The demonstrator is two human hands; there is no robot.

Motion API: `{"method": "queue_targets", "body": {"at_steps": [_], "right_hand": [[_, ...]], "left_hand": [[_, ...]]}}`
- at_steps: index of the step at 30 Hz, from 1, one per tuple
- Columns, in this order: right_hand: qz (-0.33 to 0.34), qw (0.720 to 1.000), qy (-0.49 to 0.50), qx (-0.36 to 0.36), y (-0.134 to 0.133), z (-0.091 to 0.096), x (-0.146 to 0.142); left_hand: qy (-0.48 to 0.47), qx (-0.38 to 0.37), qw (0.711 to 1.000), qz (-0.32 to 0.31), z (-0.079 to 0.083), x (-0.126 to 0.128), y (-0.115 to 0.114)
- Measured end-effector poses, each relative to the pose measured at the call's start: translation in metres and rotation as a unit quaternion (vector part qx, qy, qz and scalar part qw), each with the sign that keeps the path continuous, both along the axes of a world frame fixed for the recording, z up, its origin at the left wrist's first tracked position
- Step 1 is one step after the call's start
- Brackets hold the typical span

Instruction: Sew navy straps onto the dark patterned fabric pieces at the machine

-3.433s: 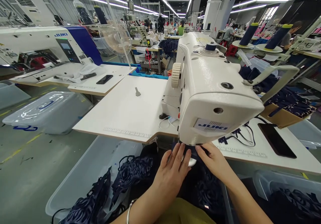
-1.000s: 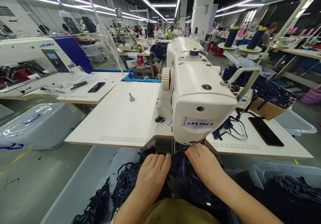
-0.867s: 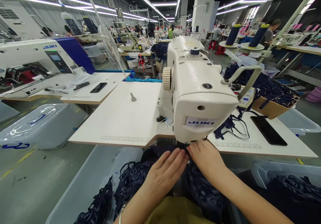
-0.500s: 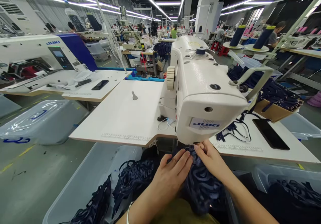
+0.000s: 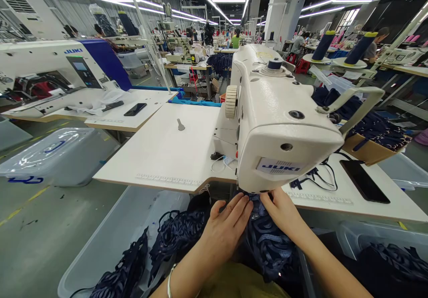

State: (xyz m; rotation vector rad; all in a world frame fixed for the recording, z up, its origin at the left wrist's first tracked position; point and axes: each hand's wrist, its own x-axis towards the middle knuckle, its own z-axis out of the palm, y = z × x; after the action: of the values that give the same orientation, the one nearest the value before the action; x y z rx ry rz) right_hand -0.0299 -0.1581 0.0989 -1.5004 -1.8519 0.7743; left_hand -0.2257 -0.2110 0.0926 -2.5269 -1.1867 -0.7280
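Note:
Under the head of a white JUKI sewing machine (image 5: 290,142), a bunch of navy fabric straps (image 5: 267,242) hangs down towards my lap. My left hand (image 5: 227,224) lies nearly flat on the left side of the straps, its fingers stretched out and pointing to the needle area. On the other side my right hand (image 5: 279,206) has its thumb and fingers pinched on the strap fabric, close below the machine head. The machine head hides the needle and the right fingertips.
A clear bin (image 5: 96,240) with navy straps stands at lower left, another bin (image 5: 351,226) at lower right. The white table (image 5: 167,144) carries a small metal key-like piece (image 5: 181,124). A black phone (image 5: 365,181) lies right of the machine, near a cardboard box (image 5: 363,149).
The view has shifted slightly, so the machine sits a little further right. Both hands stay at the straps below the machine head, with only slight movement.

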Motion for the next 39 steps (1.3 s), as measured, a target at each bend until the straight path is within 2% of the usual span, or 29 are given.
{"method": "queue_targets", "body": {"at_steps": [5,8,12,16,23,25,28,33,36,39], "right_hand": [[-0.006,1.000,-0.009,-0.003,0.002,-0.002,0.000],[-0.010,1.000,0.024,-0.001,0.005,-0.002,0.004],[-0.017,0.998,0.052,0.037,0.014,-0.006,0.015],[-0.060,0.996,0.014,0.062,0.036,-0.014,0.044],[-0.228,0.968,-0.060,0.084,0.094,-0.017,0.123],[-0.256,0.961,-0.075,0.070,0.110,-0.020,0.136],[-0.264,0.961,-0.074,0.041,0.126,-0.026,0.143],[-0.254,0.966,0.004,0.047,0.120,-0.023,0.141],[-0.235,0.965,0.110,0.038,0.102,-0.014,0.138],[-0.191,0.951,0.242,0.001,0.076,-0.006,0.128]], "left_hand": [[-0.004,0.001,1.000,0.013,0.000,0.002,-0.001],[-0.004,0.004,1.000,0.016,0.000,0.003,-0.002],[-0.060,0.017,0.998,0.022,-0.007,0.003,-0.002],[-0.101,0.004,0.995,0.022,-0.016,0.003,0.002],[-0.106,-0.013,0.994,0.034,-0.009,0.007,0.000],[-0.102,-0.009,0.994,0.034,-0.009,0.008,0.001],[-0.108,-0.002,0.994,0.032,-0.010,0.009,0.001],[-0.118,0.003,0.993,0.022,-0.011,0.013,0.004],[-0.104,0.048,0.993,0.014,-0.010,0.015,0.007],[-0.044,0.067,0.997,0.006,-0.002,0.014,0.009]]}}
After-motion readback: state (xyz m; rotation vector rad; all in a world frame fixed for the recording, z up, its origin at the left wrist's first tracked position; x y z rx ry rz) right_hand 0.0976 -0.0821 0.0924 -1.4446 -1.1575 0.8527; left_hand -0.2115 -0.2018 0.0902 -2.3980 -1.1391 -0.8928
